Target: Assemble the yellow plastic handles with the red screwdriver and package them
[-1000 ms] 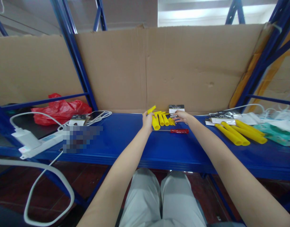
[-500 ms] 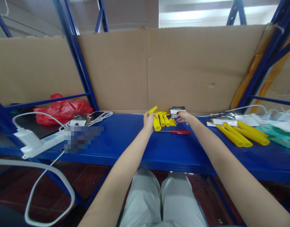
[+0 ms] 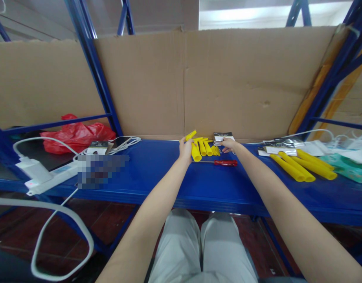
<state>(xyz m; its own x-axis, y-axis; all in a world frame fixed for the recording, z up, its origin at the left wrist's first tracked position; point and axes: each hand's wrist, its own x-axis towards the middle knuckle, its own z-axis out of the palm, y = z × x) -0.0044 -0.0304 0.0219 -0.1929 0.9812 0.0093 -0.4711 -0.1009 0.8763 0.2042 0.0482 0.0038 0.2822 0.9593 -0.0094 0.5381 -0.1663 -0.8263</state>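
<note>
My left hand (image 3: 186, 149) is closed on a yellow plastic piece (image 3: 191, 135) whose end sticks up past the fingers. Against that hand lies a yellow tube (image 3: 196, 153), its open end toward me. Several shorter yellow tubes (image 3: 208, 149) and small flat yellow parts (image 3: 216, 151) lie in a row to its right. My right hand (image 3: 228, 145) has its fingers bent together just in front of a black and white box (image 3: 223, 136); what they pinch, if anything, is too small to make out. A screwdriver (image 3: 225, 162) with a red handle lies nearer to me.
On the right of the blue shelf (image 3: 157, 173) lie larger yellow tubes (image 3: 289, 168), black and white packets (image 3: 279, 147) and a green packet (image 3: 348, 167). A power strip (image 3: 55, 177), white cables (image 3: 128, 144) and a red bag (image 3: 80, 135) occupy the left. Cardboard (image 3: 228, 82) stands behind.
My right fingers have drawn together and shifted slightly in front of the box. My left hand keeps its hold on the yellow piece. The view has tilted down a little.
</note>
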